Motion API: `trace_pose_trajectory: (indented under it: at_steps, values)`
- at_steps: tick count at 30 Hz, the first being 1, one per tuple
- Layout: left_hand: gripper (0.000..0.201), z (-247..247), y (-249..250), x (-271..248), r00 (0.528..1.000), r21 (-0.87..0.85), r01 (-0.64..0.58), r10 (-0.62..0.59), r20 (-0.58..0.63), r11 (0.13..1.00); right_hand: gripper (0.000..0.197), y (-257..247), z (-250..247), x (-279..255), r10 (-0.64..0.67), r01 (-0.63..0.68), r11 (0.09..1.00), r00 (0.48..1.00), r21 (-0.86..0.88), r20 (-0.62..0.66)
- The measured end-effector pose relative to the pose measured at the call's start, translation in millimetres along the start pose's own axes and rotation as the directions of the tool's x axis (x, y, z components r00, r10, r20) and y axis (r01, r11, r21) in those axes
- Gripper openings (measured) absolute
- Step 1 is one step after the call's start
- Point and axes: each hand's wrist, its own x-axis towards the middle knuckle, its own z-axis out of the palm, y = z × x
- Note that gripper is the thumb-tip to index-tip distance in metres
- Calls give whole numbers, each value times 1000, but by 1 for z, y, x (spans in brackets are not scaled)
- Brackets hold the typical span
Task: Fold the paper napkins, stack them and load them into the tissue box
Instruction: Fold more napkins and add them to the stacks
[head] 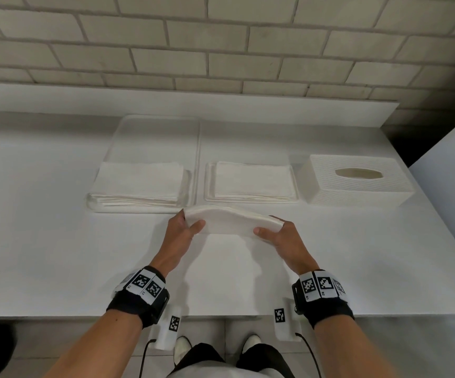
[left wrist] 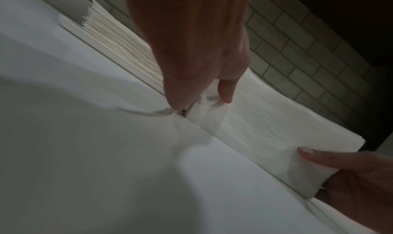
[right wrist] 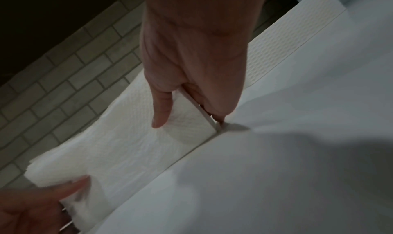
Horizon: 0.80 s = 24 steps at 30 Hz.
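Note:
A thick stack of folded white napkins [head: 231,221] stands on its long edge on the table, bowed upward in the middle. My left hand [head: 185,225] grips its left end, thumb on the near face. My right hand [head: 272,230] grips its right end the same way. The wrist views show the stack [left wrist: 266,120] [right wrist: 132,145] pinched between thumb and fingers of my left hand [left wrist: 197,93] and my right hand [right wrist: 187,106]. The white textured tissue box [head: 357,184] sits at the right, its oval slot facing up.
A clear tray [head: 193,159] at the back left holds a pile of unfolded napkins [head: 139,184]. A white tray [head: 210,186] in the middle holds another napkin pile [head: 253,181]. A brick wall runs behind. Marker blocks hang at the table's near edge [head: 221,313].

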Motion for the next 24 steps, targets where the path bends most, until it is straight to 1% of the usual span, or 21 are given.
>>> trace_pose_trajectory:
  at_steps: [2,4,6,8,11,13,15,16,19,20,21,24]
  values:
    - [24,1,2,-1,1000,26,-20,20,-21,999,16,0,-3,0,0,-1,1000,1000,-2,-22]
    - [22,2,7,-2,997,42,-40,42,-60,998,16,-1,-9,-1,23,-20,999,997,44,-75]
    - [20,7,14,-2,995,39,-40,43,-86,998,10,-3,-16,-1,37,-27,996,991,81,-128]
    - [17,18,26,3,996,53,-23,27,-81,998,6,-9,-22,2,32,-18,997,981,72,-192]
    - [12,40,50,28,995,152,-5,19,-95,988,6,-27,-32,17,-39,36,999,950,-15,-311]
    - [13,53,68,51,992,182,-11,34,-124,983,9,-44,-40,37,-83,54,995,924,-89,-373]
    - [15,64,83,73,986,204,-2,36,-162,979,17,-59,-47,60,-112,60,989,904,-136,-412]
    - [19,68,87,81,983,211,20,20,-182,977,20,-64,-50,71,-122,57,985,896,-161,-428]
    - [44,78,93,108,969,195,98,-49,-241,976,25,-75,-57,103,-132,28,973,880,-229,-456]
    - [50,79,91,111,963,196,122,-69,-260,973,26,-76,-57,106,-131,11,967,878,-253,-461]
    - [52,78,88,114,959,199,147,-91,-267,969,28,-77,-56,108,-125,-7,961,879,-275,-461]
    - [39,79,80,122,955,225,177,-112,-274,958,32,-72,-56,118,-91,-72,944,882,-323,-463]
